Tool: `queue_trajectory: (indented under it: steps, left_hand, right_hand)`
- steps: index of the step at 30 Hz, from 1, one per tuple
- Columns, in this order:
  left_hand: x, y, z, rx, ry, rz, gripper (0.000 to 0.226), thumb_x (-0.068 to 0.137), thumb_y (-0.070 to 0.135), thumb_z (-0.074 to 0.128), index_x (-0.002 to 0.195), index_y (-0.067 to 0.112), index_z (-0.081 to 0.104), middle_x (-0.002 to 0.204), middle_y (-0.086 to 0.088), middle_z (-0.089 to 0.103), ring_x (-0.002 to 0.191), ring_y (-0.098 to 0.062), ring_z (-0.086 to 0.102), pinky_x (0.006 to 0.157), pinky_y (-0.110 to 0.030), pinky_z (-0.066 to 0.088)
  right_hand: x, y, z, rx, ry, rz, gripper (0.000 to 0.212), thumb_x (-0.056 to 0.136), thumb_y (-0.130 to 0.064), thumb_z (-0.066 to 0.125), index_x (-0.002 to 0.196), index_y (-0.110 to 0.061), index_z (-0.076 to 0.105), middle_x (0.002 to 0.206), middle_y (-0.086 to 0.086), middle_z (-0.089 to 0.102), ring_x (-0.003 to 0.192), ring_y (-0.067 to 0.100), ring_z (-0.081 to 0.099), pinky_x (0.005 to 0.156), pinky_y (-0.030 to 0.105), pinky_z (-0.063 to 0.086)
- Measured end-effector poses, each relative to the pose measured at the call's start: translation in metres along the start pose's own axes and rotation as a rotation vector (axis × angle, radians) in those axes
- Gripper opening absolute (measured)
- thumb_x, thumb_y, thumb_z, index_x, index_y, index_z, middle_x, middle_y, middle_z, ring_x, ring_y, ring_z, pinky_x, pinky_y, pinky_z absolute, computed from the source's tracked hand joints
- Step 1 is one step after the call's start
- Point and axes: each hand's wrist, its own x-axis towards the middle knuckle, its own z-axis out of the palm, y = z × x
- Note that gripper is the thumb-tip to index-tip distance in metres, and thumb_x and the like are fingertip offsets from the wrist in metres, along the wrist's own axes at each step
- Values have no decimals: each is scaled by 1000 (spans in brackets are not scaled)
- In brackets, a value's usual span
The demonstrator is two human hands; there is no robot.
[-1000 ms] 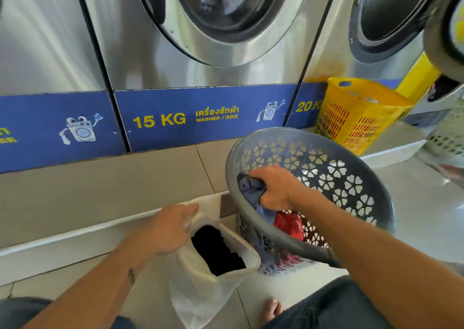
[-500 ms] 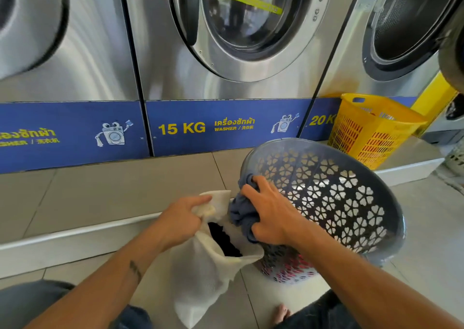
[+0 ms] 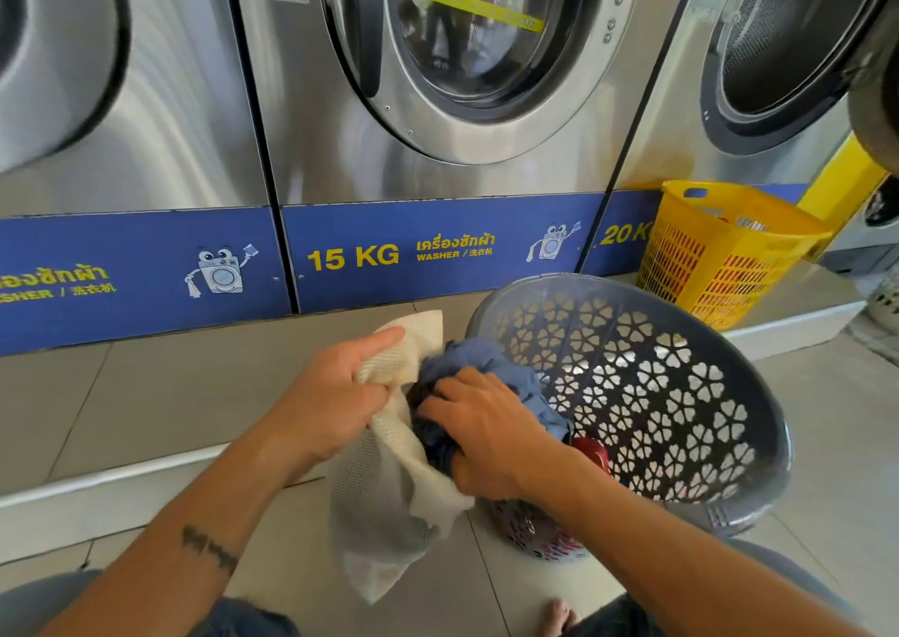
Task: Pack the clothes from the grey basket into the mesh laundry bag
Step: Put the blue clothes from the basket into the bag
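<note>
The grey basket [image 3: 720, 383] with flower-shaped holes stands tilted on the floor at the right. A red garment [image 3: 591, 451] shows inside it. The cream mesh laundry bag [image 3: 389, 500] hangs just left of the basket. My left hand [image 3: 331, 403] grips the bag's upper rim and holds its mouth apart. My right hand [image 3: 486, 437] is closed on a blue garment [image 3: 476, 359] and presses it into the bag's mouth. Part of the blue cloth still lies over the basket's near rim.
Steel washers [image 3: 438, 101] with a blue band marked 15 KG stand on a tiled step right behind. A yellow basket [image 3: 720, 257] sits on that step at the back right. My knees and a bare foot [image 3: 557, 614] are at the bottom edge.
My right hand lifted the blue garment out of the grey basket and carried it left into the bag's mouth. My left hand raised the bag's rim. The camera tilted upward.
</note>
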Motion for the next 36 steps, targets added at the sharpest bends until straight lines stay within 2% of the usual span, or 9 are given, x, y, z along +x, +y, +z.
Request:
queue_trajectory:
  steps: [5,7,10,13,18,24,28,33,36]
  left_hand:
    - [2,-16,-3,-16,-42,-37,65,82,2,59,133,42,53,133,6,61,106,-11,62,88,-28,47]
    - [3,-18,1,-6,-56,-33,66,81,3,59,135,41,51,137,10,57,120,-13,57,97,-30,45]
    - [3,-17,4,6,-68,-34,67,81,4,59,136,42,51,138,11,55,124,-13,54,99,-30,44]
    - [2,-16,7,10,-82,-28,65,82,9,58,135,45,49,138,13,54,121,-10,55,104,-37,44]
    - [-1,-20,7,43,-71,-36,63,86,9,59,139,39,47,140,10,52,120,-13,55,100,-37,47]
    - [-8,-27,16,23,-13,-38,65,86,3,55,140,37,48,134,12,56,88,-5,68,76,-30,57]
    - [-17,-38,27,-91,15,-73,65,88,-2,53,140,35,48,131,3,61,107,-18,64,75,-23,52]
    - [-23,-64,30,-186,9,-303,65,87,-11,46,142,22,46,124,-19,62,80,-18,65,56,-22,52]
    - [-27,-81,33,-172,16,-371,67,85,-15,43,144,15,44,127,-19,59,96,-28,64,71,-34,56]
  right_hand:
    - [-11,14,-32,546,-121,173,68,74,-17,63,137,-32,42,130,-5,61,121,13,56,101,41,48]
    - [-12,26,-36,462,2,256,77,73,-19,72,139,-32,36,139,-3,49,128,19,45,107,46,44]
    - [-13,47,-25,335,-161,482,105,67,-41,80,151,-44,17,158,7,22,143,31,22,114,57,33]
    - [-13,49,-11,640,-187,502,73,72,-32,77,134,-44,39,123,4,58,108,23,60,92,50,54]
    - [-9,43,-9,352,-76,426,38,70,-38,65,103,-34,47,95,-1,50,82,25,56,73,46,54]
    - [-12,20,-28,-63,34,236,48,73,-28,70,114,-27,46,98,2,52,80,27,58,56,38,52]
    - [-15,-4,-22,-110,116,213,59,63,-21,79,111,-24,45,95,5,53,75,29,59,44,38,49]
    - [-12,-15,3,-259,-95,25,59,66,-36,76,119,-22,54,105,8,60,92,33,58,79,47,46]
    - [-14,-21,15,-214,-276,-71,76,68,-40,72,137,-26,41,124,7,61,116,34,52,105,57,31]
